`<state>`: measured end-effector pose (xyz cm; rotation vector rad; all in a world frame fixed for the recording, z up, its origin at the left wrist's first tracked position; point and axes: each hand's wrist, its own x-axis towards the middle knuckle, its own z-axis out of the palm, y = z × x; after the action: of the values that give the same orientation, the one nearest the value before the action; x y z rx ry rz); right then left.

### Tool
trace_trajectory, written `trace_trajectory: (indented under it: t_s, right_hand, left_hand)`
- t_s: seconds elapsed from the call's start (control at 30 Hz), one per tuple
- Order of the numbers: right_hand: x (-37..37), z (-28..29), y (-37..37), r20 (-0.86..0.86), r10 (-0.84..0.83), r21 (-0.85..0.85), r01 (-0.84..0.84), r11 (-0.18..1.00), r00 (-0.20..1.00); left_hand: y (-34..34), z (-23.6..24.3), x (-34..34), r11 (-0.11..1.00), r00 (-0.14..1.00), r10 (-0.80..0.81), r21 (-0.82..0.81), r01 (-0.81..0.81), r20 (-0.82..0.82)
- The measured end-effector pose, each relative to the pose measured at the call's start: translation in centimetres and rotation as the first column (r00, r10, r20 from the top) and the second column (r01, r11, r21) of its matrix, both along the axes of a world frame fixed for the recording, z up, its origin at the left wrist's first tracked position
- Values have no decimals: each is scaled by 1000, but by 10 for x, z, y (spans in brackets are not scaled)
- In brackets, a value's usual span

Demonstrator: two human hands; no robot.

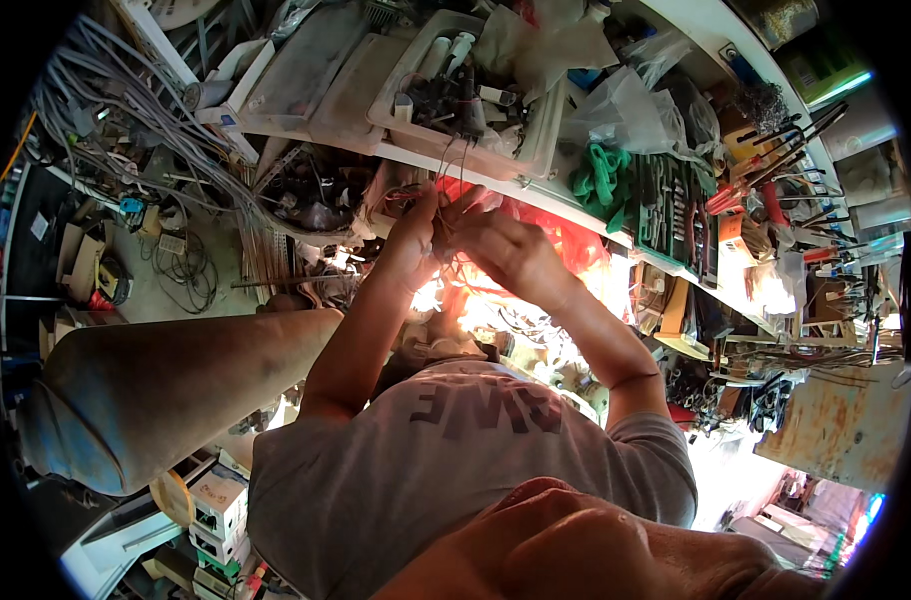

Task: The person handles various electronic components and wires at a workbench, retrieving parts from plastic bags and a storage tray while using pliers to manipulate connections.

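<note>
L hand point(413, 234) & R hand point(508, 254) both pinch thin wires point(443, 160) btwn them, exact grip part-hidden, w/ the long axis approx. away from chest, upper loop nr plastic bin point(546, 132), neither hand clearly nearer.

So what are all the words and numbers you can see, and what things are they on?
Grey T-shirt: big dark letters across the chest, upside down from this camera; I don't copy printed words.
White box at the lower left: small marks, too small and blurred to read.
Anything else on the crowded shelves and bins is too small, blurred or glary to read.
</note>
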<state>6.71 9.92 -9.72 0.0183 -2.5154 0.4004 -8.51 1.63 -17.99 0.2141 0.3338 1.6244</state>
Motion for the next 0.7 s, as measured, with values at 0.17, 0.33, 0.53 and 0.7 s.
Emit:
trace_trajectory:
  t_s: [0.17,0.33,0.53,0.7]
  right_hand:
    - [18,-25,-13,34,14,-14,-14,1000,999]
    - [27,-27,-18,63,24,-214,-10,977,998]
    - [27,-48,4,14,-347,-787,224,575,938]
    - [-7,-48,33,156,-250,-986,136,-97,956]
  left_hand:
    - [8,-1,-3,988,998,3,-157,8,70]
    - [16,-12,-6,985,998,-20,-169,29,58]
    - [16,2,-5,943,999,11,-331,-24,-44]
    - [9,20,11,932,959,-18,-351,-86,-282]
